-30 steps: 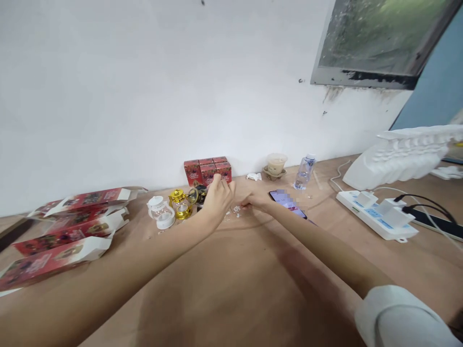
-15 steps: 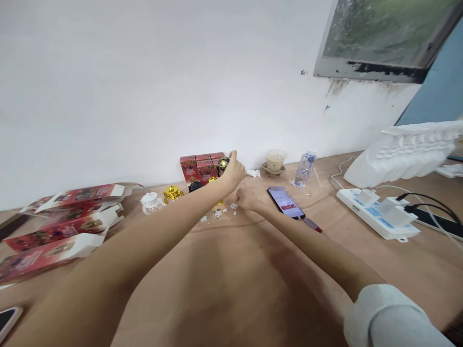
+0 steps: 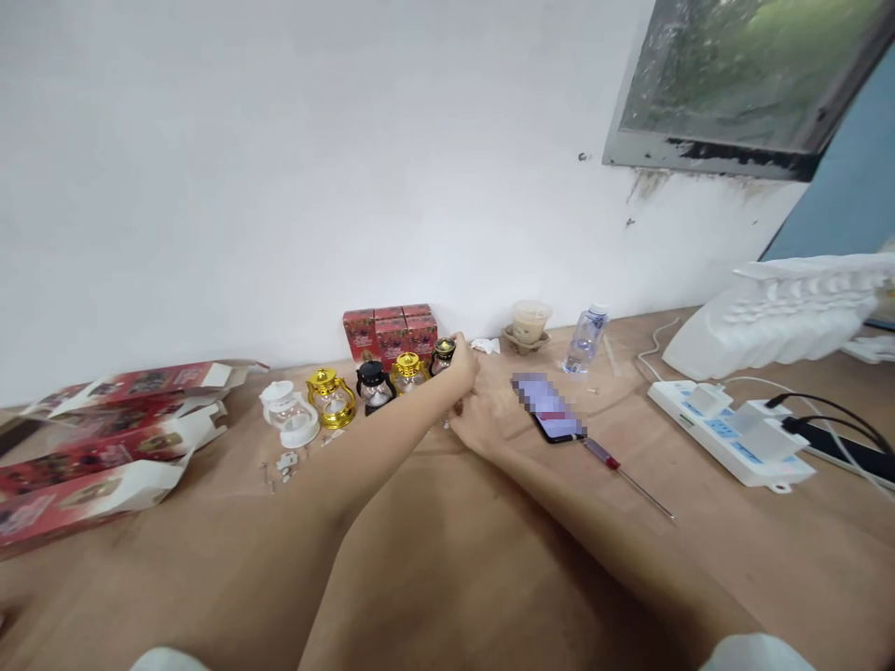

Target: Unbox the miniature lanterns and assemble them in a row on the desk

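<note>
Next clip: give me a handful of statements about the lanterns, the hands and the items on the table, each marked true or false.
1. The left hand is at the black-and-gold lantern at the right end of the row. True.
2. The red boxes stand against the wall behind the lanterns. True.
3. The screwdriver is in the right hand. False: it lies on the table by the phone, apart from the hand.
4. The water bottle lies on its side. False: it stands upright.
5. The white lantern is at the left end of the row. True.
</note>
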`<move>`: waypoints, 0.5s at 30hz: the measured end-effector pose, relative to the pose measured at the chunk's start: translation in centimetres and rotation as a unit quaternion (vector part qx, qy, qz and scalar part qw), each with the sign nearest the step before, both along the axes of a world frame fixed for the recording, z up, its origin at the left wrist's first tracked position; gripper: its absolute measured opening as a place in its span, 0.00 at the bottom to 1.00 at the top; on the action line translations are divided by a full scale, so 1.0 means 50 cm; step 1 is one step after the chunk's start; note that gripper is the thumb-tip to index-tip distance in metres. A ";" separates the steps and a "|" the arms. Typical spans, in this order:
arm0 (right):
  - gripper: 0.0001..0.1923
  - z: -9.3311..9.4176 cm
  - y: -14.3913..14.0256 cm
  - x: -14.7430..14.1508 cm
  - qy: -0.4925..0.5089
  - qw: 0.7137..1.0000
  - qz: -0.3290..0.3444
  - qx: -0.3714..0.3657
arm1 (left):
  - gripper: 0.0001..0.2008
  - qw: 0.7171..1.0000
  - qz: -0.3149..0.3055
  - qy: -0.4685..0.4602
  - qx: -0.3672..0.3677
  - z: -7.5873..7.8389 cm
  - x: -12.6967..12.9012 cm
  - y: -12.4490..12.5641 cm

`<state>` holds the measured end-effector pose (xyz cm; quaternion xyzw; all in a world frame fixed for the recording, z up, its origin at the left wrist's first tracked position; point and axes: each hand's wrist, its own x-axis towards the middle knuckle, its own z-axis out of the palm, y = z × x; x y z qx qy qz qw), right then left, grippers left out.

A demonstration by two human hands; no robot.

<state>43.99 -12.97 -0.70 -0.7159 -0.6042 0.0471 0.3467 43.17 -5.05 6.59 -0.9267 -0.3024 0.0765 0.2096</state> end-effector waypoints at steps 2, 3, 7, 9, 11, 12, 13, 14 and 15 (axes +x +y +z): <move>0.16 -0.003 -0.015 0.002 -0.010 1.000 0.000 0.019 | 0.13 1.000 0.010 -0.001 -0.018 -0.015 0.003 0.006; 0.15 -0.005 -0.023 0.005 -0.015 1.000 0.006 0.026 | 0.14 1.000 0.013 -0.003 -0.026 -0.021 0.004 0.009; 0.08 -0.021 -0.047 0.017 -0.050 0.997 0.051 0.034 | 0.14 0.998 0.019 -0.016 -0.050 -0.045 0.004 0.025; 0.07 -0.029 -0.053 0.021 -0.085 0.994 0.064 0.027 | 0.15 0.998 0.017 -0.032 -0.058 -0.055 0.004 0.034; 0.07 -0.036 -0.057 0.022 -0.116 0.991 0.066 0.021 | 0.15 0.996 0.013 -0.054 -0.063 -0.065 0.005 0.041; 0.07 -0.038 -0.059 0.022 -0.126 0.990 0.064 0.023 | 0.16 0.996 0.011 -0.067 -0.065 -0.069 0.005 0.045; 0.08 -0.039 -0.060 0.022 -0.136 0.988 0.062 0.029 | 0.15 0.994 0.009 -0.083 -0.066 -0.072 0.007 0.047; 0.08 -0.039 -0.061 0.021 -0.148 0.986 0.062 0.036 | 0.15 0.993 0.006 -0.100 -0.066 -0.076 0.009 0.050; 0.08 -0.039 -0.063 0.019 -0.164 0.983 0.068 0.043 | 0.15 0.990 0.002 -0.121 -0.066 -0.078 0.011 0.052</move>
